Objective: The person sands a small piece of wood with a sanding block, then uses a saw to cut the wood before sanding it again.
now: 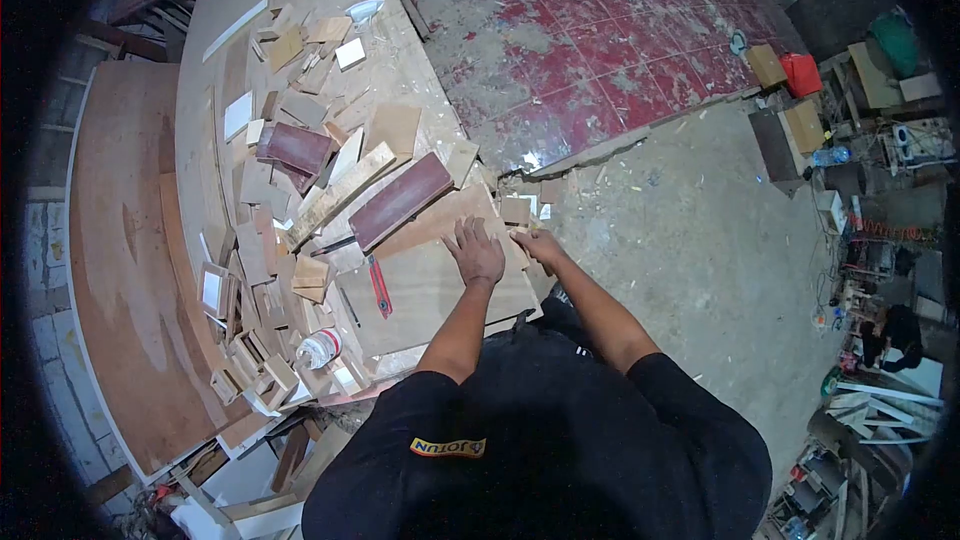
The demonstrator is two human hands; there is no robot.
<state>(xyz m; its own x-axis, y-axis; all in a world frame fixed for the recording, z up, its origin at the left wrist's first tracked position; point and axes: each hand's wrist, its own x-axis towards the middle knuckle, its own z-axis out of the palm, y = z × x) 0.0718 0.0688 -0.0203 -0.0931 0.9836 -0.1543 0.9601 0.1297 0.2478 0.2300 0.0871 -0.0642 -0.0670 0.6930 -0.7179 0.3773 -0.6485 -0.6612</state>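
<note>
My left hand (474,254) lies flat, fingers spread, on a pale plywood panel (430,295) at the near end of the bench. Beside it, at the panel's right edge, my right hand (541,249) has its fingers closed near a narrow wood edge. What those fingers hold is partly hidden and cannot be made out. A red utility knife (380,287) rests on the panel left of my left hand. Just beyond the hands are a dark red-brown board (402,201) and a small wood block (515,210).
Wood offcuts (285,47) pile along the bench's left, with a white-and-red tin (320,348) near its front. A long brown board (130,240) stands at far left. Concrete floor (660,260) lies right, below a raised red tiled floor (600,30). Clutter lines the far right.
</note>
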